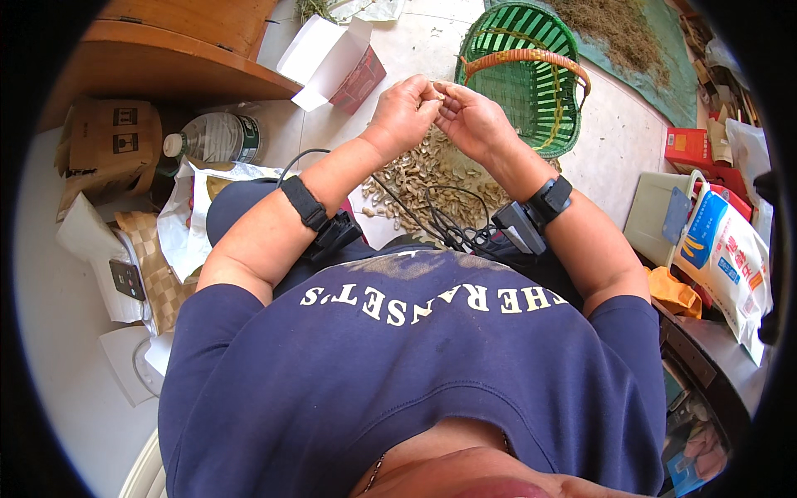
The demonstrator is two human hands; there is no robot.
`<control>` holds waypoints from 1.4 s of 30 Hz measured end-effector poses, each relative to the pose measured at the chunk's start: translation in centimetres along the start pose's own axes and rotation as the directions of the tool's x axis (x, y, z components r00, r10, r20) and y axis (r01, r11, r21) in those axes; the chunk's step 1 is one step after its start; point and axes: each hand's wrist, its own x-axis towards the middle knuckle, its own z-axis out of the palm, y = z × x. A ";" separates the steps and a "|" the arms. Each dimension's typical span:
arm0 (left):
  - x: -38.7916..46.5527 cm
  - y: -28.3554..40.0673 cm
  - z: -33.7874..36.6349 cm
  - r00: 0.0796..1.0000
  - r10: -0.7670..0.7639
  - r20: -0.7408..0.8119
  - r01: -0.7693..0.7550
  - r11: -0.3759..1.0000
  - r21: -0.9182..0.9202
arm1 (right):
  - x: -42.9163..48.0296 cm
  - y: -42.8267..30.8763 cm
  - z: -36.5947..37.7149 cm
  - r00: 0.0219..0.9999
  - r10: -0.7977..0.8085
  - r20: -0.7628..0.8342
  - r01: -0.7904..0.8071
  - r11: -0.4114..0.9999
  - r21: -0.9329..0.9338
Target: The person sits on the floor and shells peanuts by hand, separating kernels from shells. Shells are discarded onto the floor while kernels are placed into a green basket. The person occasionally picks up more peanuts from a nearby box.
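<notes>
My left hand [405, 109] and my right hand [473, 118] meet at the fingertips above the floor. A small pale peanut [441, 97] is pinched between them, mostly hidden by the fingers; whether its shell is whole cannot be told. Beneath my hands spreads a heap of peanut shells [411, 174] on the tiles. Just beyond my right hand stands a green woven plastic basket [542, 134] with a brown wrapped handle. An open carton [355, 78], white inside and red outside, stands ahead of my left hand.
Black cables [445, 224] loop before my lap. To the left are a large plastic water bottle [212, 138], a cardboard box [118, 143] and a wooden cabinet [187, 59]. A beige bin [657, 215] and a printed plastic bag [725, 261] stand right. Dried plant matter [622, 37] lies on a green sheet [675, 93].
</notes>
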 end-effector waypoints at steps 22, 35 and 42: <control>0.5 -0.6 -2.5 0.792 -0.424 0.440 0.595 0.370 -0.714 | -0.7 -0.3 0.5 0.973 -0.231 0.010 0.207 0.853 -0.479; -0.3 0.4 -2.2 0.785 -0.486 0.384 0.600 0.441 -0.668 | -0.5 -0.2 0.3 0.929 -0.358 0.088 0.307 0.617 -0.724; -0.8 0.3 -1.2 0.792 -0.501 0.348 0.571 0.407 -0.713 | -0.1 1.0 0.0 0.916 -0.400 0.023 0.290 0.624 -0.726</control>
